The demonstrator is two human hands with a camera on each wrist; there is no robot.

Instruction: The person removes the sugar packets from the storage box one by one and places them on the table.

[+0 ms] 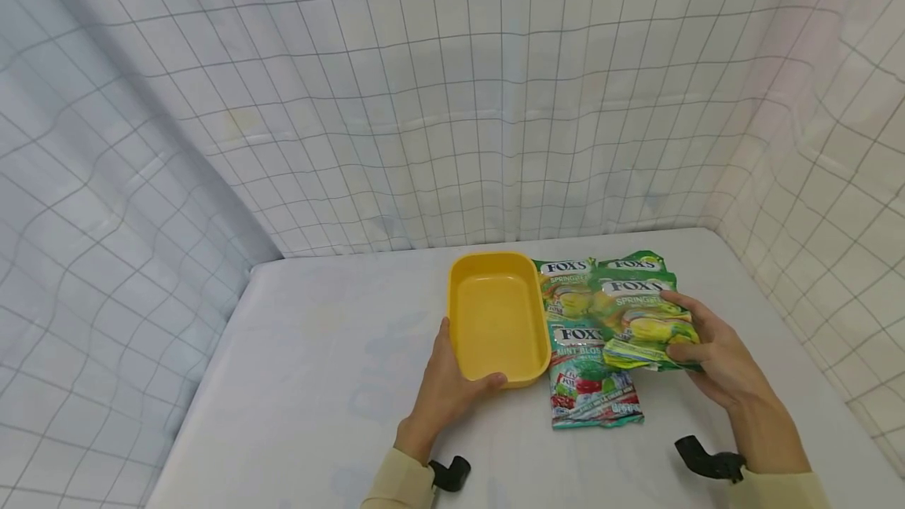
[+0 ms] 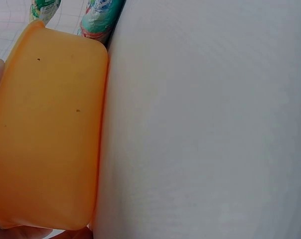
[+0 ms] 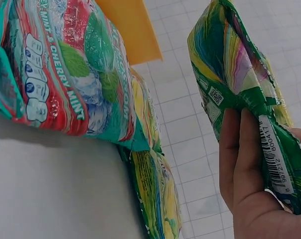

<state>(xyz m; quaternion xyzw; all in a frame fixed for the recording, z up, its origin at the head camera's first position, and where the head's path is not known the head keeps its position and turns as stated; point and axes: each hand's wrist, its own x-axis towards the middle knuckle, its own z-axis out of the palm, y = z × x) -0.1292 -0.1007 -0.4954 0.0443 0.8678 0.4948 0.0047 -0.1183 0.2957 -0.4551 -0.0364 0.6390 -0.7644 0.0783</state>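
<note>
A yellow plastic tray [image 1: 498, 320] sits on the white table with nothing inside it. My left hand [image 1: 450, 387] grips its near left corner, fingers along the left side and thumb at the front rim. In my right hand [image 1: 717, 356] is a green Fox's Spring Tea candy bag [image 1: 639, 320]. The right wrist view shows that bag [image 3: 240, 64] lifted off the table, fingers on its back near the barcode. Beneath and beside it lie a teal mint candy bag [image 1: 594, 395], a green candy bag [image 1: 566, 289] and another green bag [image 1: 639, 261], partly covered.
White cloth [image 1: 318, 360] covers the table, stretching left of the tray. Grid-patterned white curtains [image 1: 452, 100] hang behind the table and at both sides. A black wrist mount [image 1: 707, 459] sits on the right wrist, another black mount [image 1: 451, 474] on the left.
</note>
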